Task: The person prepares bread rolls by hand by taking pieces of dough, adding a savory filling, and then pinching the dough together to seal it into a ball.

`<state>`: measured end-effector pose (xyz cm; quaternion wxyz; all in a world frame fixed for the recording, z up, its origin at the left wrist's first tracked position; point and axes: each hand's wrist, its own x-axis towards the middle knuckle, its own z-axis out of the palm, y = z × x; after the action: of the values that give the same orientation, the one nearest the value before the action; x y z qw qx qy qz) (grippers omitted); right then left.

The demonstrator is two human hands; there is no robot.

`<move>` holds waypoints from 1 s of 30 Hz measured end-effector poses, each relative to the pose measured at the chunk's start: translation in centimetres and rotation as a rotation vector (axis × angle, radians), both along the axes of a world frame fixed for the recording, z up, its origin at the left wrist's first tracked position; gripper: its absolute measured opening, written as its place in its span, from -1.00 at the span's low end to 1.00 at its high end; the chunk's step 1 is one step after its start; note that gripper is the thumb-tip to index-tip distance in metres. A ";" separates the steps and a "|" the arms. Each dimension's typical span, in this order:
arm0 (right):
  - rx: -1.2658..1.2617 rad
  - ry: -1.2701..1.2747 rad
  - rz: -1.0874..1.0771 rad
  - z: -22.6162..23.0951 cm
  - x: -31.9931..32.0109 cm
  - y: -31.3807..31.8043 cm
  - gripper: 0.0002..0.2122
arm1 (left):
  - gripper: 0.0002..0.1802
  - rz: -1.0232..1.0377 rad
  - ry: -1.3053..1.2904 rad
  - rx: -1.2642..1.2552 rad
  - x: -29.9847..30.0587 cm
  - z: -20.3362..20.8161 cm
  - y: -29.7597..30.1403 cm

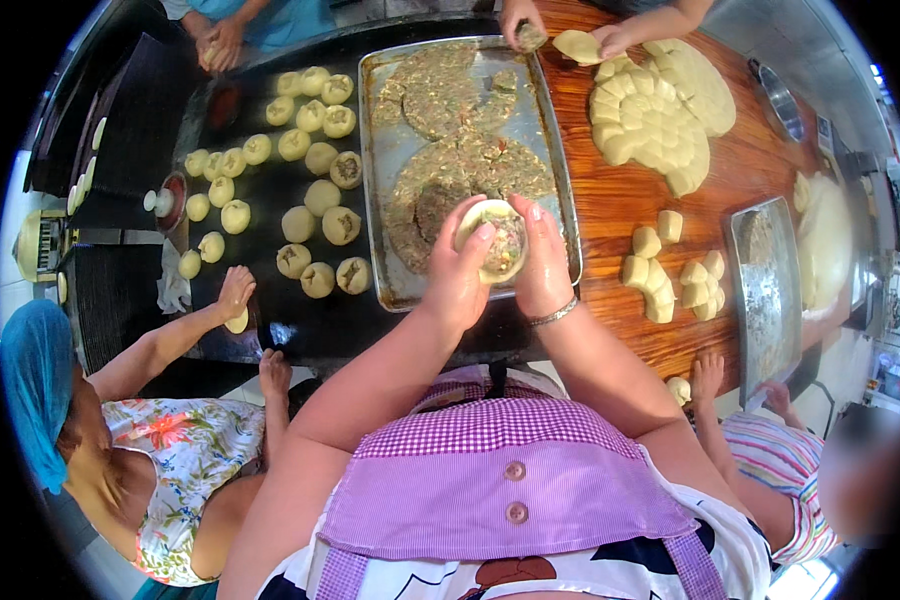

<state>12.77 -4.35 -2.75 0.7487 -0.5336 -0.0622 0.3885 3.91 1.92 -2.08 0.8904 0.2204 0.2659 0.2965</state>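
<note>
**Dough cup sits dead centre between both hands**

So here's how it lies. I've got the dough round (492,240) up off the surface, held over the near edge of the metal filling tray (560,160). It's cupped open side up, with a lump of the greenish meat filling sitting in it. My left hand (457,275) is wrapped around its left side, thumb hooked over the rim. My right hand (543,265) is closed on the right side, fingers up along the far edge. Both are gripping the same piece, neither one empty.

The thing that matters: the dough isn't off to either side. It's right between the hands, so neither is nearer, they share it evenly. It's roundish, so no real long axis to speak of, just the open mouth facing up toward me. The rim is what my fingertips are on, and the filling lies just inward of them.

The spread of filling (450,160) in the tray is straight ahead, past my hands, toward the far edge of the surface. The finished stuffed buns (315,200) sit on the dark griddle to my left. Cut raw dough pieces (660,275) lie on the wooden part to my right, near that edge. Other people's hands work at the far side and at both near corners.
</note>
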 end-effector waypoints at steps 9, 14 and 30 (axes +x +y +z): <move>0.023 -0.110 0.029 0.4 -2.6 -0.3 -0.70 | -0.63 0.126 0.403 0.674 -0.1 -2.1 -2.8; 0.229 0.104 0.130 -1.3 -0.8 -0.7 -0.68 | -0.65 0.050 0.317 0.307 0.8 -1.3 -0.9; 0.014 -0.325 0.098 1.8 -1.8 -0.5 -0.52 | -0.55 0.054 -0.034 0.097 -0.4 -0.3 -0.8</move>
<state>10.94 -4.86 -0.93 0.7125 -0.5807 -0.2111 0.3325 3.53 1.17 -2.38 0.8749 0.2509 0.2417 0.3365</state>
